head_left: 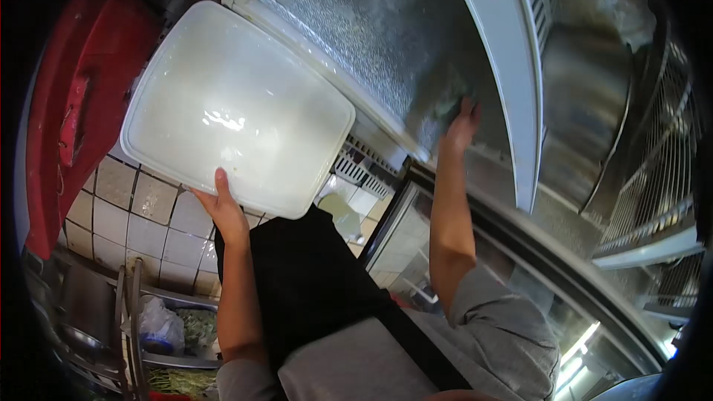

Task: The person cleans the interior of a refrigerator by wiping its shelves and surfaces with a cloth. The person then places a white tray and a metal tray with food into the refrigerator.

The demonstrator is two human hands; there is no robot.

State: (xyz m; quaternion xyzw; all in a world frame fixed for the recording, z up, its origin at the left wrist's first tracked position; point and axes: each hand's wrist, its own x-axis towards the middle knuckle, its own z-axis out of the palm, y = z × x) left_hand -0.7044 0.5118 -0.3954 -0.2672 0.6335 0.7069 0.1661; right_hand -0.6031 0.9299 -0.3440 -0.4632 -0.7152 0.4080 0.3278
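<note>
My left hand (224,212) grips the near edge of a large white rectangular plastic tray (245,104), with the thumb on top and the fingers underneath. The tray is held tilted over the tiled floor, with only shiny white surface showing on it. My right hand (462,126) reaches into a metal-lined refrigerator cabinet (356,30). Its fingers are stretched out near the textured metal surface and look slightly blurred. Nothing shows in that hand.
A red plastic container (89,96) stands at the left. Wire shelves (646,178) and a white curved panel (512,67) are on the right. A glass-fronted door frame (520,245) lies beside my right arm. Lower left, a metal bin (182,360) holds a plastic bag and greens.
</note>
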